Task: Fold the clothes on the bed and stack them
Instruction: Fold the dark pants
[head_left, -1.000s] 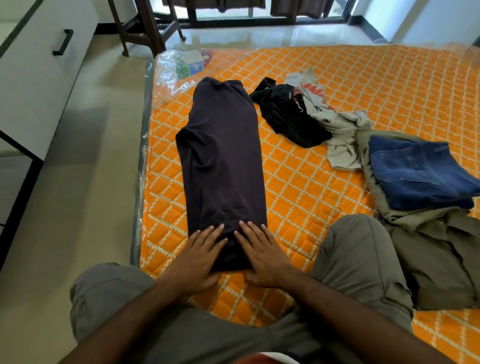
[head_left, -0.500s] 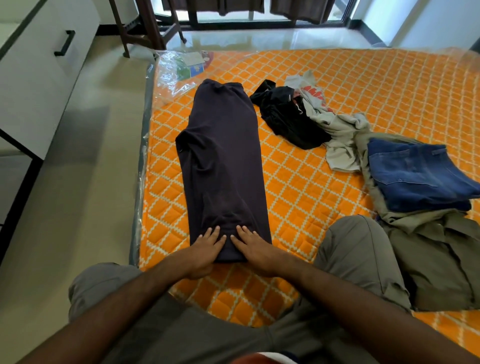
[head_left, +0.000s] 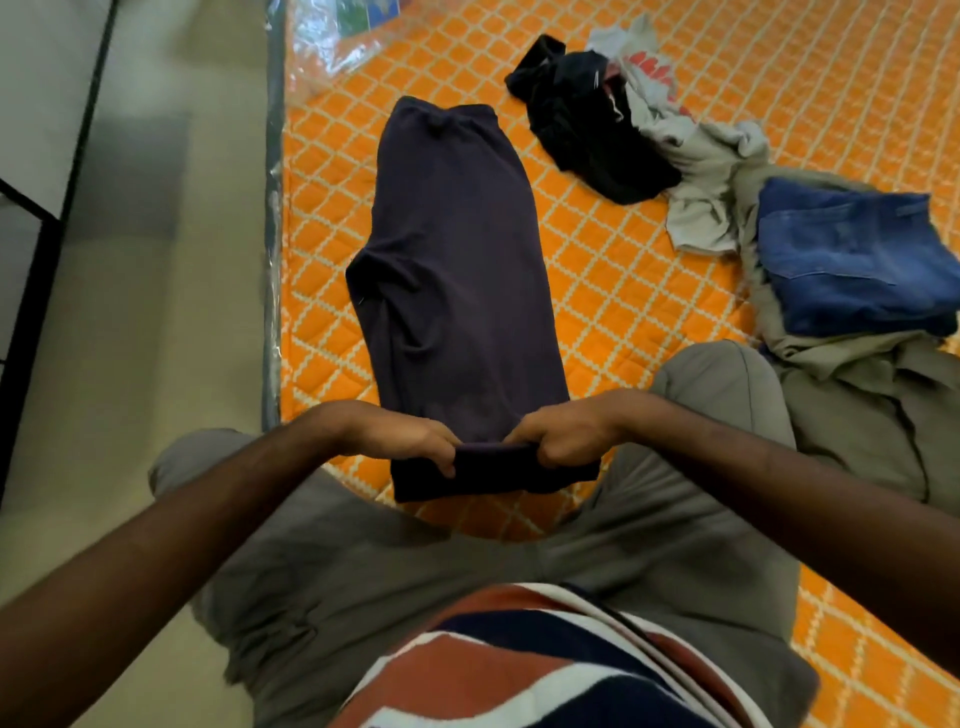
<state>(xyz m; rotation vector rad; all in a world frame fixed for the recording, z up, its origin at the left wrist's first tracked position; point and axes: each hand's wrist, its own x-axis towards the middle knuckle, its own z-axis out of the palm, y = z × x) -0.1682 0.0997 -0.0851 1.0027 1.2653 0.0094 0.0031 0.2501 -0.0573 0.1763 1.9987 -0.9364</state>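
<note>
Here I pinch the dark garment's (head_left: 457, 270) near hem with my left hand (head_left: 415, 447) and right hand (head_left: 558, 441), ready to fold it away lengthwise.

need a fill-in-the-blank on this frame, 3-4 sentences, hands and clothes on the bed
1. Both the left hand and the right hand grip the near hem of the dark ____ garment.
2. The folded blue jeans lie on top of an ____ garment.
3. The black garment lies crumpled beside a ____ one.
4. The mattress cover is ____ with a pale lattice.

Missing words: navy; olive; grey; orange
</note>
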